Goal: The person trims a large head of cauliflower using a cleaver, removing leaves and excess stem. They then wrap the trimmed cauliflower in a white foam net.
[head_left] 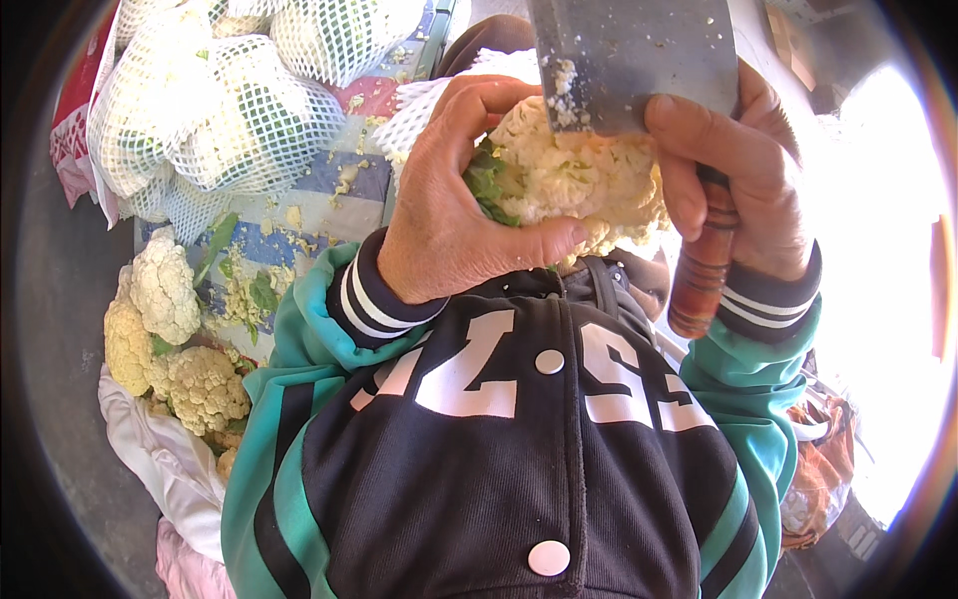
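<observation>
Cauliflower (589, 190) in front of jacket (439, 469), clasped by left hand (439, 215), partly hidden by cleaver (639, 65) gripped in right hand (743, 165). Possible trouble: nicked left fingers from a skidding edge, or crumbling from overly hard pressure.

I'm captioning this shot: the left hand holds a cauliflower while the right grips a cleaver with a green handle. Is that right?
Not quite: the head view shows the handle of the cleaver is reddish-brown, not green. The left hand holds a cauliflower, and the right hand grips the cleaver.
</observation>
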A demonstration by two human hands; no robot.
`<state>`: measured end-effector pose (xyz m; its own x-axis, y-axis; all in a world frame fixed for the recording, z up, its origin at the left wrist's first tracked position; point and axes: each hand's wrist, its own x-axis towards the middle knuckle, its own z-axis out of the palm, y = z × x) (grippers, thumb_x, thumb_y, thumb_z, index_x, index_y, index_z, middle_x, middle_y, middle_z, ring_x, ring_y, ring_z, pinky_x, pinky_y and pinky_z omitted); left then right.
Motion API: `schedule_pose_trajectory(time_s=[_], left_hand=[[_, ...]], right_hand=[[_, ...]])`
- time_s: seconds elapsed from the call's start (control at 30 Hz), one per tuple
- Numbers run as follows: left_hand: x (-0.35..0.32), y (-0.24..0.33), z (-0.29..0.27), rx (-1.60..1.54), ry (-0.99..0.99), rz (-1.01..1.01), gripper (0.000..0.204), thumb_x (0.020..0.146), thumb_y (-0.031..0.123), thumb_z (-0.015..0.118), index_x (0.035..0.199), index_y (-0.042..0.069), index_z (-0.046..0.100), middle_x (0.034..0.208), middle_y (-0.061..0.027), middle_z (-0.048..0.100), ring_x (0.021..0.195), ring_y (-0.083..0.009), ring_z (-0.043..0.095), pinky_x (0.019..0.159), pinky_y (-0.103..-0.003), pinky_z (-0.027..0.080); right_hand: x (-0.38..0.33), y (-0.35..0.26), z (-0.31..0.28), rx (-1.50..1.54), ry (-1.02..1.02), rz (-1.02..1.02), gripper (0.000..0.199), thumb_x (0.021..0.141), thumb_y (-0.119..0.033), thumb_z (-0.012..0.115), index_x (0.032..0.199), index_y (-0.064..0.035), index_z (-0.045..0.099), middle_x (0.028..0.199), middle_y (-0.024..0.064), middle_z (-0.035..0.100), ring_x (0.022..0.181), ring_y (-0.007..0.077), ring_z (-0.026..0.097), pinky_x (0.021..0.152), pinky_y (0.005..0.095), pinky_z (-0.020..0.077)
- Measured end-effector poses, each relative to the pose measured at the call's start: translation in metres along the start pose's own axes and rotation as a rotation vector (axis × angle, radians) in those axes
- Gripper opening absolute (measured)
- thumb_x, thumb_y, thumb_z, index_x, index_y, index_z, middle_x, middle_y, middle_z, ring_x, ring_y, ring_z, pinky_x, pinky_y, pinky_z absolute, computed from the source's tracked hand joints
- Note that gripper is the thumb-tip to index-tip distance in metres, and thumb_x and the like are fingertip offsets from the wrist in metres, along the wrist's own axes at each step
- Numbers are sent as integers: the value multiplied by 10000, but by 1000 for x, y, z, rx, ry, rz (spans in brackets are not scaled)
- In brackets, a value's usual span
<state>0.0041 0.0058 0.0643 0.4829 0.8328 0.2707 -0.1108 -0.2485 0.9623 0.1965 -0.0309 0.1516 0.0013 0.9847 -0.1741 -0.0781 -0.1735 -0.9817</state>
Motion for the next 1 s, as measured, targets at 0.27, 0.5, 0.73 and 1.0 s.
schedule_pose_trajectory(time_s=[0.27,0.5,0.73,1.0], left_hand=[[1,-4,-4,26,-2,23,671,630,225,849,1181,23,523,1078,-75,512,997,-177,575,888,-306,473],[0,-2,-5,-51,31,-41,686,663,214,824,1225,25,478,1105,-78,540,1017,-159,583,903,-302,477],[4,6,-12,-19,19,-132,739,654,225,824,1259,21,453,1133,-89,573,1033,-158,579,925,-312,470],[12,8,-12,-50,21,-175,838,676,342,844,1318,-1,428,1200,-118,550,1098,-190,558,972,-328,446]], right_hand=[[-16,1,-9,-49,187,-47,238,889,-74,553,1084,55,510,520,38,521,358,100,424,368,206,367],[-28,10,-29,66,289,-164,146,847,-118,649,854,-3,560,474,37,516,323,108,407,355,233,369],[-34,34,-42,174,373,-130,146,877,-109,617,896,27,568,483,33,509,327,101,409,352,213,375],[-36,57,-53,320,439,-125,144,941,-78,547,971,53,598,503,20,503,336,78,397,352,185,374]])
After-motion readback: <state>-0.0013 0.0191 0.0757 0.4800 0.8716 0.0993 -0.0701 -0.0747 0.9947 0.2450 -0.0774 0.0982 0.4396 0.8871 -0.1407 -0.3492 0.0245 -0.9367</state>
